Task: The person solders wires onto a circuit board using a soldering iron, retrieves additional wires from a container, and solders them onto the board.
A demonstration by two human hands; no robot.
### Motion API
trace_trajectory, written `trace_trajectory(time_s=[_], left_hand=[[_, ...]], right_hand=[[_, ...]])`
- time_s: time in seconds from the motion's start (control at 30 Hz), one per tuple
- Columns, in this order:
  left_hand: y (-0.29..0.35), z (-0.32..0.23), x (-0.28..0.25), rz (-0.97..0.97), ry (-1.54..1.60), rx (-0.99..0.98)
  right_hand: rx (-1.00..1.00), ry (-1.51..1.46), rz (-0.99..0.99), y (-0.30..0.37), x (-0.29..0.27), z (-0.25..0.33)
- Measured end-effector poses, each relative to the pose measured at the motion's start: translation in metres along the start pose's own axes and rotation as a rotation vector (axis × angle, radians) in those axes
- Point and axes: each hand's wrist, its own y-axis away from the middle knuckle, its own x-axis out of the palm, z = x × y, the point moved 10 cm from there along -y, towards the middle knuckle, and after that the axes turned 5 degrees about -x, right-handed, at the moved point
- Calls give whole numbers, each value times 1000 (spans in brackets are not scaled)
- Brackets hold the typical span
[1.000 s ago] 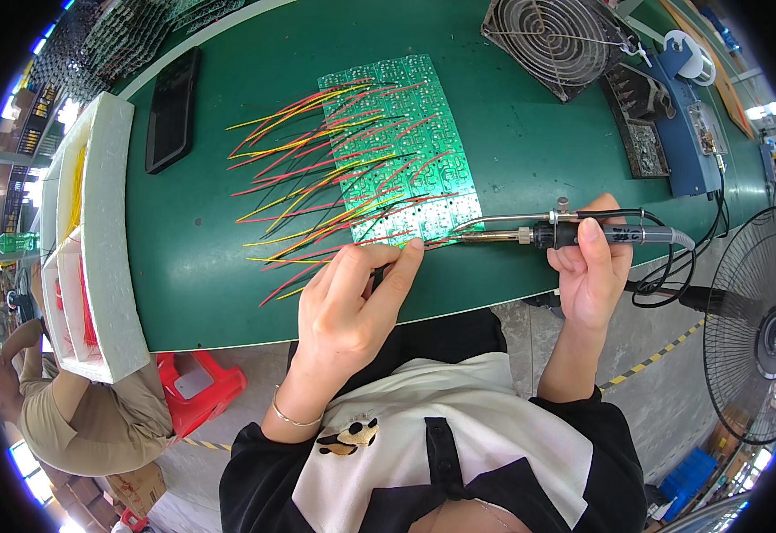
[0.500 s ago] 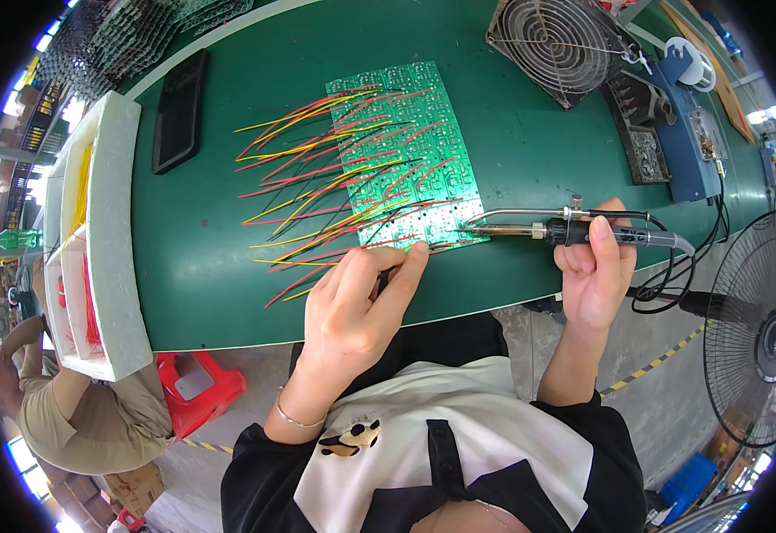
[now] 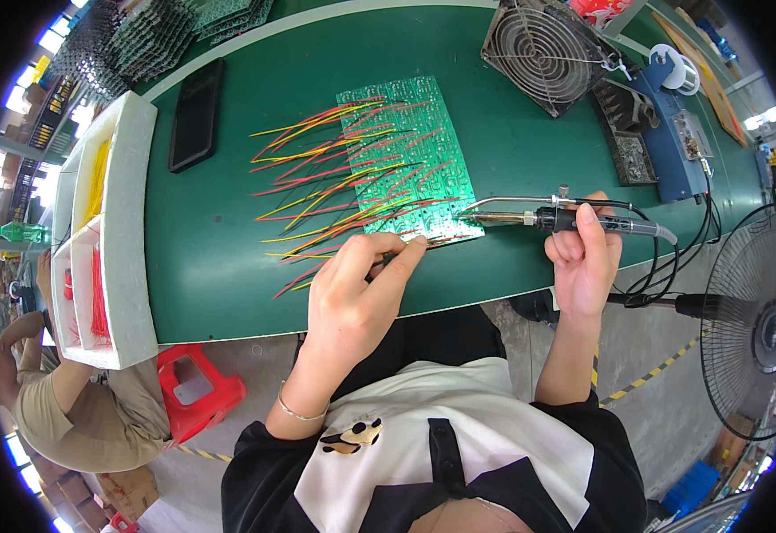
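Observation:
A green circuit board panel lies on the green table, with several red, yellow and black wires fanning out past its left side. My left hand is closed in a pinch at the board's near edge. A thin wire runs from its fingertips over the board; its other end is hidden by the hand. My right hand grips a soldering iron by its black handle, forefinger raised along it. A thin metal feed tube runs above the iron. The iron's tip touches or nearly touches the board's near right part.
A white foam box of yellow and red wires stands left, beside a black phone. A caged fan and a blue soldering unit with a solder reel stand far right. Another person sits left.
The picture has shifted slightly. Both hands keep their hold, and the iron's tip stays at the same part of the board, with only slight movement.

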Motion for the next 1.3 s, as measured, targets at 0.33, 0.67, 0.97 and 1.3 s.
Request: trace_trajectory(time_s=[0.33,0.67,0.97,1.3], left_hand=[[6,26,-43,-126,69,-186],[11,49,-107,-293,-98,-241],[-17,42,-137,-258,-397,82],[-34,49,-49,155,-81,92]], right_hand=[[-24,-52,5,0,-1,4],[-62,-138,-21,-4,-6,12],[-136,-61,37,-7,6,44],[-145,-141,67,-63,44,32]])
